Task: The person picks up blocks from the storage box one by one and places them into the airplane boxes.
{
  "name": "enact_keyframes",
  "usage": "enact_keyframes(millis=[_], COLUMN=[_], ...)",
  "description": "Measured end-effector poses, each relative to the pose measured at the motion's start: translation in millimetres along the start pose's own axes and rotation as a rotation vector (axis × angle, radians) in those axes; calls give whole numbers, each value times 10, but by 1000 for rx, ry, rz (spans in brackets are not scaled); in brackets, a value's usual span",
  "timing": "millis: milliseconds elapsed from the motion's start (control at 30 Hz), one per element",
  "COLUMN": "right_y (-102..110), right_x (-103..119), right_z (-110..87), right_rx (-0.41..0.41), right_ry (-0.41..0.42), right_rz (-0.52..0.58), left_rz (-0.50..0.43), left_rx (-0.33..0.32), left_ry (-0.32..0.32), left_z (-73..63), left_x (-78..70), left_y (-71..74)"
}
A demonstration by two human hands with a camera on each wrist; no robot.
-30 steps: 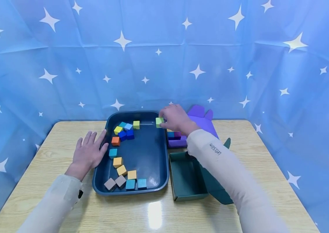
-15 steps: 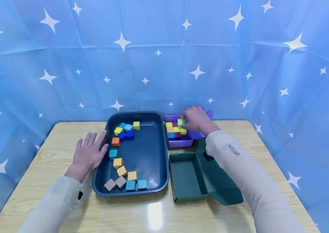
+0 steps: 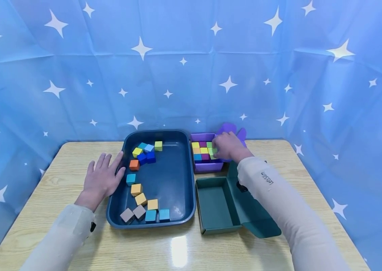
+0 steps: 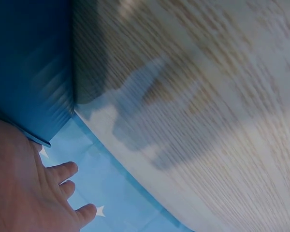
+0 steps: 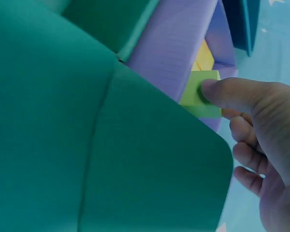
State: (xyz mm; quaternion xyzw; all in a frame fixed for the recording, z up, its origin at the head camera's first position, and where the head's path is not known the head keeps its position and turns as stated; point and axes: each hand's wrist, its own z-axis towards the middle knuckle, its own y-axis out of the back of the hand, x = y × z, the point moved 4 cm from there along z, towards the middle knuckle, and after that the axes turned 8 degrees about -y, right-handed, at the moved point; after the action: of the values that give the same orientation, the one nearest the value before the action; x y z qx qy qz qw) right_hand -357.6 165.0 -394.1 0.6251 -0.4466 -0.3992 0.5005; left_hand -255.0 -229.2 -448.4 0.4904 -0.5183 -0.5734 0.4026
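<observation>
My right hand (image 3: 227, 146) is over the right side of the purple box (image 3: 208, 168), pinching a light green cube (image 5: 203, 92) between thumb and fingers in the right wrist view. Rows of yellow, orange, magenta, green and blue cubes (image 3: 204, 150) fill much of that box; my fingers partly cover the green ones. My left hand (image 3: 101, 180) lies with straight, spread fingers along the left rim of the dark blue tray (image 3: 174, 177). In the left wrist view, the left hand (image 4: 24, 183) touches the tray's edge from outside.
Loose cubes (image 3: 137, 189) in several colours lie along the tray's left and front sides. A dark green box (image 3: 215, 205) with its lid opened to the right stands in front of the purple box. A starry blue cloth (image 3: 177, 82) hangs behind the wooden table (image 3: 82, 162).
My right hand has carried the light green cube from above the tray's back right corner rightward, then down into the purple box. The left hand has stayed on the tray rim.
</observation>
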Motion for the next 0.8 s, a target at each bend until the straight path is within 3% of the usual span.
enact_keyframes(millis=[800], right_y=[-275], right_x=[50], right_z=[145], right_rx=[-22], right_ry=[19], right_rz=[-148], left_rz=[-36], left_rx=[11], left_ry=[14], left_z=[20], left_x=[7], left_y=[-15])
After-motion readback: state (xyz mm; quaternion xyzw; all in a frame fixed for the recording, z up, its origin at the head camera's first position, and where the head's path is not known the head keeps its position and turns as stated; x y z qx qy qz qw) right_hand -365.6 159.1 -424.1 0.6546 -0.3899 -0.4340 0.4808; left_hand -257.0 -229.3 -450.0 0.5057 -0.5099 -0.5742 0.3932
